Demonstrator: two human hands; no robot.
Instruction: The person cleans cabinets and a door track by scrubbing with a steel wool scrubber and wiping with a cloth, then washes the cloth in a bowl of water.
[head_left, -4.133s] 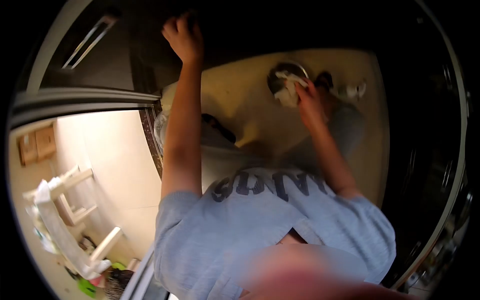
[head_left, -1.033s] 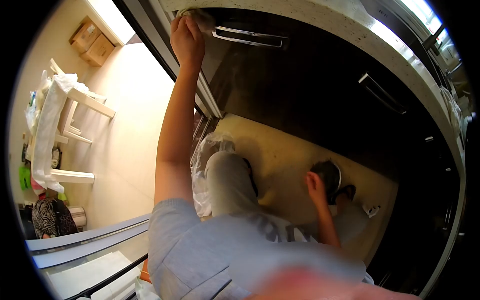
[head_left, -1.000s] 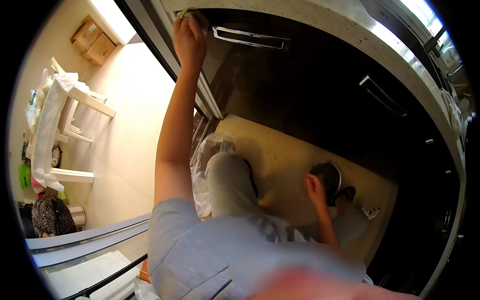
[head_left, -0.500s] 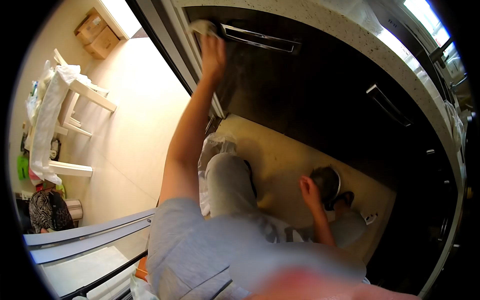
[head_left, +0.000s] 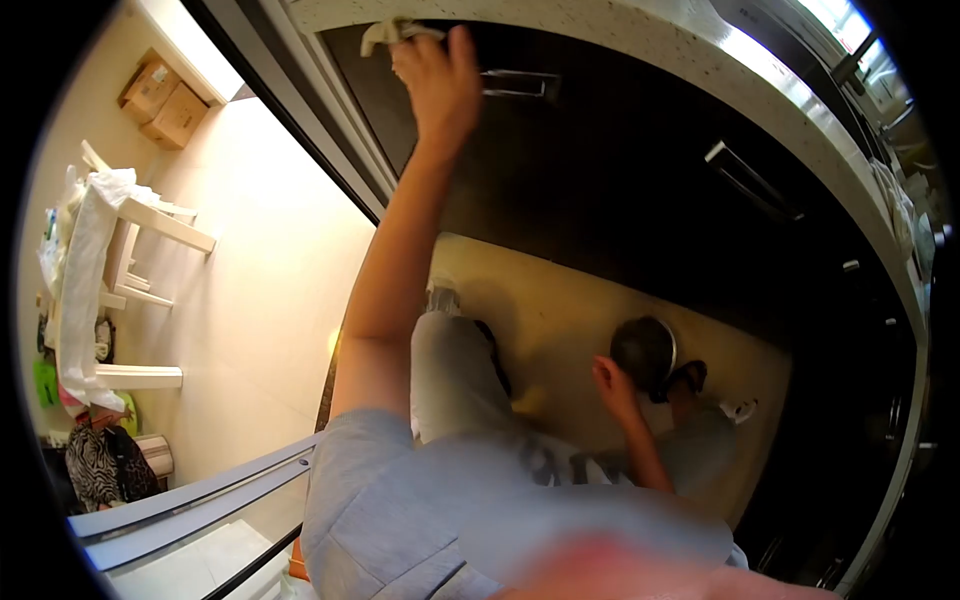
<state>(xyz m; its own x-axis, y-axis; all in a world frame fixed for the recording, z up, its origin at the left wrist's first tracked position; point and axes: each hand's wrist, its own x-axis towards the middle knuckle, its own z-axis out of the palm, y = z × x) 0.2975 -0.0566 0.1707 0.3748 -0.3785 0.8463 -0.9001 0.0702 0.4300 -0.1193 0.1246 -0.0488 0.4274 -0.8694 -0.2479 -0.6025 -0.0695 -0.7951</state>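
Observation:
Up at the top edge of the black cabinet front [head_left: 600,160], my left hand [head_left: 440,90] is wrapped around a pale cloth [head_left: 382,36]. The cloth bunches out past the fingers and rests against the dark panel, left of a silver handle [head_left: 518,84]. Low on the right, my right hand [head_left: 612,385] hangs above the floor near my knee, its fingers loosely curled with nothing visible in them. Just beyond it on the floor sits a round dark vessel [head_left: 640,352] with a shiny curved rim. Its inside cannot be made out.
A speckled countertop [head_left: 600,42] runs above the cabinet, which has a second silver handle [head_left: 750,182]. To the left are a door frame [head_left: 310,100], a white-legged table [head_left: 140,377] and cardboard boxes [head_left: 175,113]. A metal rail [head_left: 200,490] crosses the lower left.
My left hand has moved slightly right and up with the cloth, now covering part of the handle's left end. The right hand stays nearly where it was. The view has shifted a little.

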